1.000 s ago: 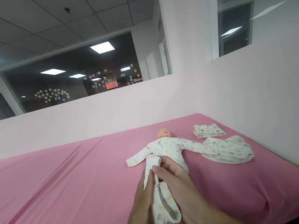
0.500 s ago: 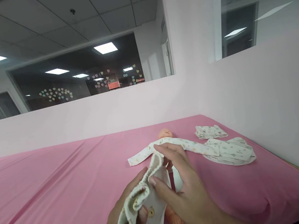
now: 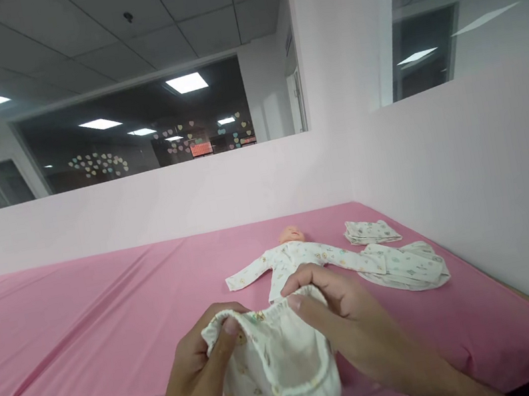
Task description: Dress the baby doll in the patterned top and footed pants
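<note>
White printed pants [image 3: 254, 375] with an elastic waistband hang between my hands at the front edge of the table, the waist opening spread and facing me. My left hand [image 3: 202, 357] pinches the left end of the waistband, thumb on top. On the right side my right hand [image 3: 346, 319] grips the band between thumb and fingers. Just beyond them a doll [image 3: 291, 234] lies on its back in a white printed long-sleeved top [image 3: 288, 260], arms spread wide. Its lower body is hidden behind the pants and my right hand.
A pink cloth [image 3: 112, 318] covers the table. To the right of the doll lie a folded white printed cloth [image 3: 372, 232] and a loosely laid printed garment [image 3: 415, 265], touching the doll's sleeve. White walls with windows stand behind and at the right.
The pants have turned from a bunched, slanted hold to an open waistband facing me. My right hand has shifted slightly right and now grips the band; the doll's top shows more.
</note>
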`<state>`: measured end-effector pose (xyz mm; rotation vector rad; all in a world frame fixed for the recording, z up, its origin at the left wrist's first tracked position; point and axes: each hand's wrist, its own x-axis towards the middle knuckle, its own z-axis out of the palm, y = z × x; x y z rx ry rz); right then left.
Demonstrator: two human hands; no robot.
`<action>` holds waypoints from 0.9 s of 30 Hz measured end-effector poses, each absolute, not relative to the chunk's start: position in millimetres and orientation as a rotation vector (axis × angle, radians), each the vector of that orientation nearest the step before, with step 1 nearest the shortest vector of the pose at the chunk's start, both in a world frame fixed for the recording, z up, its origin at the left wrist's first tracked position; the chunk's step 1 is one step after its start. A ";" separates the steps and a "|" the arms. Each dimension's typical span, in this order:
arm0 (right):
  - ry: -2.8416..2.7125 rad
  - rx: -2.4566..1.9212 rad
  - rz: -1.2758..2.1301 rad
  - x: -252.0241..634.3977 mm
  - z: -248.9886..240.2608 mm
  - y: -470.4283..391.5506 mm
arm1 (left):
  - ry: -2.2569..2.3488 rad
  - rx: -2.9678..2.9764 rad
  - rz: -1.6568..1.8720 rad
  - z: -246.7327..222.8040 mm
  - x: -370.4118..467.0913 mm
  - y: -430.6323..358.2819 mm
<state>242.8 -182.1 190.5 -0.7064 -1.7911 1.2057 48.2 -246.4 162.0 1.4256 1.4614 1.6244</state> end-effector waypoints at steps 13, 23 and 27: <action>-2.139 -0.666 1.146 237.4 185.2 -178.4 | 1.524 1.580 2.019 165.8 40.0 -253.2; -2.029 -0.624 1.156 240.4 190.0 -199.6 | 1.582 1.695 1.637 188.6 45.3 -244.2; -1.934 -0.735 1.312 234.5 184.3 -187.4 | 1.558 1.874 1.497 189.4 53.3 -215.3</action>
